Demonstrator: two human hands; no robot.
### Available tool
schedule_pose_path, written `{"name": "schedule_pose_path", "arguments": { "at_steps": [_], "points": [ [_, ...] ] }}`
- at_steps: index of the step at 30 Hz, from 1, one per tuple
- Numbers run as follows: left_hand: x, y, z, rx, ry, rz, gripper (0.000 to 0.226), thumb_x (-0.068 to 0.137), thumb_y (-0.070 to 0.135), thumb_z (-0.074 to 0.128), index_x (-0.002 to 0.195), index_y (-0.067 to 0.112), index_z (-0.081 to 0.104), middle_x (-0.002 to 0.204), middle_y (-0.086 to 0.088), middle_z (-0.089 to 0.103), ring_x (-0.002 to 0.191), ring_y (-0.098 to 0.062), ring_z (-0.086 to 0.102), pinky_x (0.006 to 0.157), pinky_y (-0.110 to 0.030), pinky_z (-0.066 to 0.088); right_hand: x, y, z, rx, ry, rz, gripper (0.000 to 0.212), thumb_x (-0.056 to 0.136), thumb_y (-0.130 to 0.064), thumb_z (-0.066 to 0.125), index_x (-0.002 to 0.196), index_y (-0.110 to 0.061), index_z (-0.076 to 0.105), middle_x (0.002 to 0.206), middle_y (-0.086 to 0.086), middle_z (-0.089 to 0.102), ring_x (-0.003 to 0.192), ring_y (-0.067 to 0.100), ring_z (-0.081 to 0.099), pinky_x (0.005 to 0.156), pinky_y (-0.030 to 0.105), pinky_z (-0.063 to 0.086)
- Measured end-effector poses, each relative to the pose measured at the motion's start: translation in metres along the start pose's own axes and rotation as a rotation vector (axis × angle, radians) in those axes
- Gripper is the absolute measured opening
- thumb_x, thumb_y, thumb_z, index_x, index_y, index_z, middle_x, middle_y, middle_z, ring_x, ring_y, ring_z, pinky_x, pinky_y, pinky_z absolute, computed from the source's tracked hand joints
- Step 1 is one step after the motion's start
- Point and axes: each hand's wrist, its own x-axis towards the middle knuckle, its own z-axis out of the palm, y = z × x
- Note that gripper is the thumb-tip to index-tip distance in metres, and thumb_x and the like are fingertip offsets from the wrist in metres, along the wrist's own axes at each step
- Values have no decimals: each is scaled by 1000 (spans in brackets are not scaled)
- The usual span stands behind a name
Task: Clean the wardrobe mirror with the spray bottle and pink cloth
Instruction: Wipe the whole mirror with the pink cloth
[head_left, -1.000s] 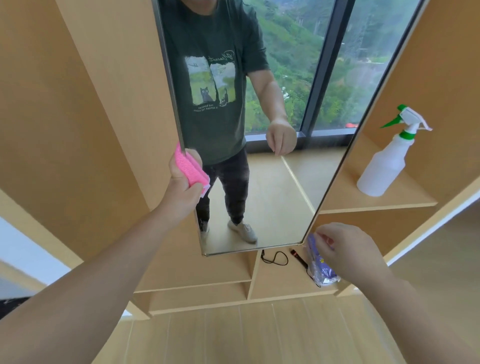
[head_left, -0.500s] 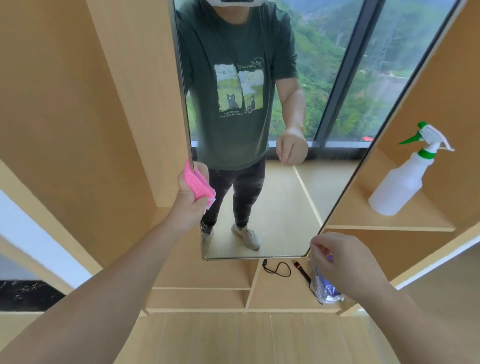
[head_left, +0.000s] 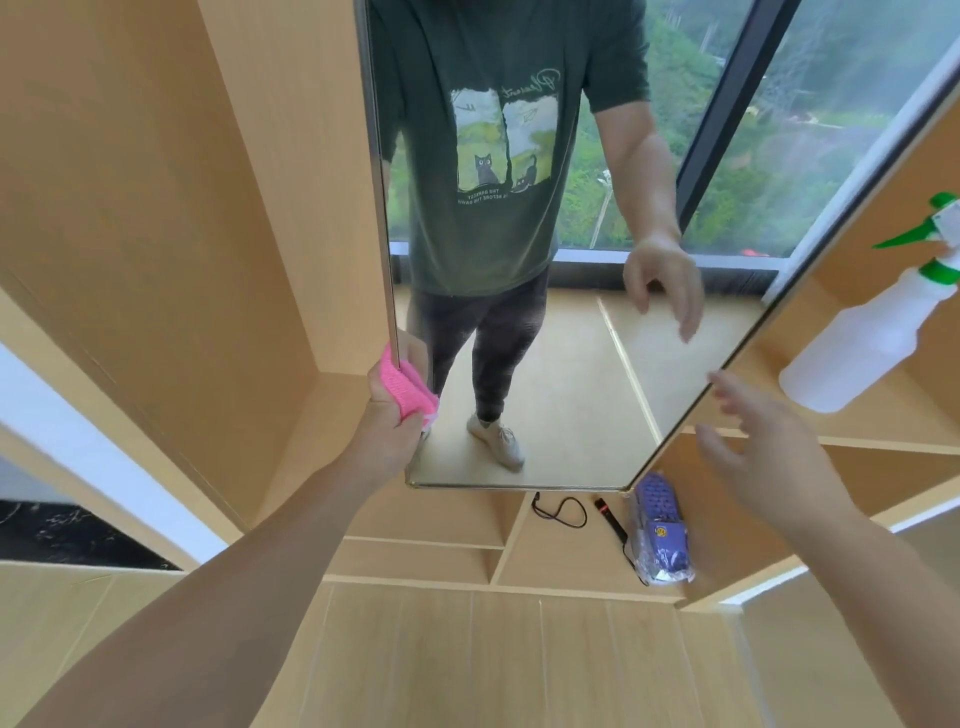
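Head view: your left hand (head_left: 387, 434) grips the pink cloth (head_left: 408, 388) — rub the mirror (head_left: 571, 364) slowly; right hand (head_left: 763, 457) hangs loose, empty.

bright daylight | soft shadows | wide-angle edge bending | slight motion blur

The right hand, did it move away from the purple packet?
Yes. The right hand let go of the purple packet and rose toward the mirror's right edge, fingers spread.
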Motion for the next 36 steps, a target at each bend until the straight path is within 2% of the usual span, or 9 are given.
{"name": "schedule_pose_path", "arguments": {
  "at_steps": [6, 10, 13, 18, 23, 27, 29, 32, 36],
  "points": [
    [3, -21, 5, 32, -13, -14, 57, 82, -19, 49, 131, -22, 18, 107, -15, 51, 82, -2, 56, 71, -24, 51, 51, -7, -52, 35, 185, 88, 52, 88, -23, 60, 130, -7, 34, 124, 18, 51, 110, 36, 51, 85, 42, 42],
    [5, -29, 8, 36, -14, -23, 58, 82, -21, 48, 131, -23, 16, 108, -12, 49, 78, 2, 56, 67, -15, 48, 65, -15, -68, 71, 239, 140, 56, 84, -18, 54, 135, -8, 34, 126, 14, 56, 113, 32, 54, 96, 48, 44],
    [4, -36, 8, 25, -10, -32, 59, 83, -16, 48, 132, -21, 16, 125, -23, 47, 89, -6, 56, 74, -15, 47, 64, -19, -65, 118, 189, 77, 51, 83, -9, 54, 131, -12, 35, 119, 10, 58, 104, 29, 57, 88, 43, 48],
    [3, -51, 13, -21, 14, -19, 65, 78, -14, 46, 133, -20, 11, 125, -23, 43, 120, -40, 48, 99, -50, 42, 62, -21, -54, 85, 203, 71, 63, 85, -5, 53, 139, -14, 23, 118, 13, 54, 93, 29, 53, 71, 32, 38],
    [-1, -70, 20, -29, -4, 44, 58, 82, -22, 44, 132, -22, 14, 106, 7, 45, 125, -39, 43, 109, -51, 33, 61, -23, -40, 79, 235, 89, 76, 85, -3, 53, 148, -12, 11, 145, 15, 35, 115, 33, 51, 75, 31, 37],
    [-3, -83, 26, -51, -19, 42, 73, 82, -24, 44, 140, -8, 4, 113, -8, 45, 113, -38, 50, 99, -38, 42, 53, -26, -26, -60, 243, 126, 86, 86, -5, 53, 151, -8, -4, 159, 5, 13, 128, 29, 37, 78, 22, 24],
    [-2, -89, 29, -48, -32, 35, 82, 82, -23, 44, 146, 3, 0, 115, -5, 44, 110, -23, 54, 96, -24, 38, 48, -23, -14, -138, 272, 72, 83, 83, -5, 53, 149, -4, 2, 155, 10, 16, 121, 39, 43, 75, 30, 31],
    [-3, -99, 35, -115, -51, 30, 93, 86, -20, 42, 149, 17, -16, 127, 5, 41, 99, 31, 41, 87, -2, 27, 32, -17, 4, -210, 249, 22, 79, 80, -6, 54, 146, -3, 10, 150, 14, 19, 119, 42, 44, 80, 45, 43],
    [-3, -128, 43, -112, -52, 39, 89, 86, -20, 38, 140, 34, -9, 115, 32, 28, 98, 30, 36, 93, -14, 27, -7, -9, 28, -292, 193, -59, 76, 84, -8, 52, 150, -8, 14, 154, 6, 21, 118, 32, 47, 75, 33, 38]
  ]
}}
